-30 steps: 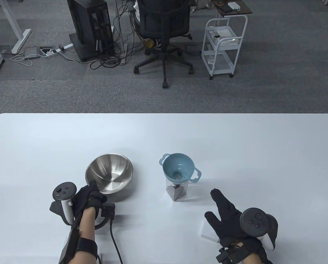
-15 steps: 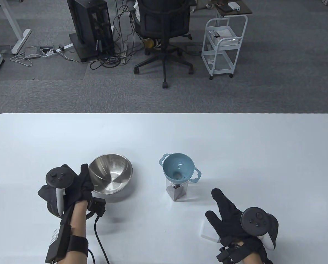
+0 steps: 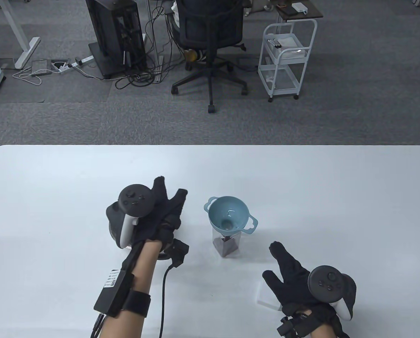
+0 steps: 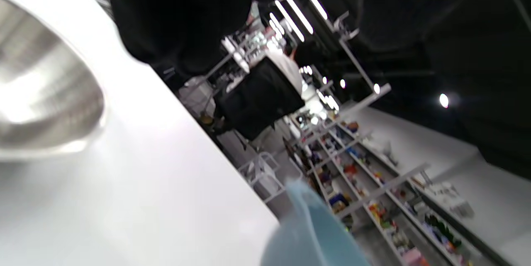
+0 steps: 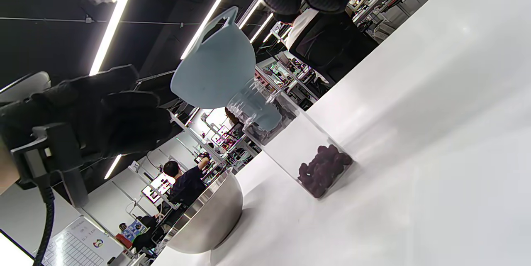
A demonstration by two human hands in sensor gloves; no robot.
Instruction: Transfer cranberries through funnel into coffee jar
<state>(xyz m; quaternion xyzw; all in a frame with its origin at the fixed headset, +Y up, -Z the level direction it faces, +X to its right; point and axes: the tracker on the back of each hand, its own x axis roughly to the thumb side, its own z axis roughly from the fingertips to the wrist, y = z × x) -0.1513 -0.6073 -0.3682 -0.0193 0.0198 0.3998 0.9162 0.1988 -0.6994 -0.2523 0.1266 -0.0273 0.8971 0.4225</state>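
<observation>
With cranberries (image 5: 324,169) already in jar (image 3: 227,244) mid-desk, funnel (image 3: 230,216) seated on top: light, tippy plastic, take by side handle. Left hand (image 3: 160,214) over bowl (image 5: 207,220), fingers (image 3: 159,186) spread, holding nothing. Right hand (image 3: 294,278) fingers apart, resting.

so that's one steel bowl (image 5: 207,216), one blue funnel (image 3: 229,214), one clear jar (image 5: 298,150), two gloved hands (image 3: 160,214) (image 3: 291,278)
</observation>
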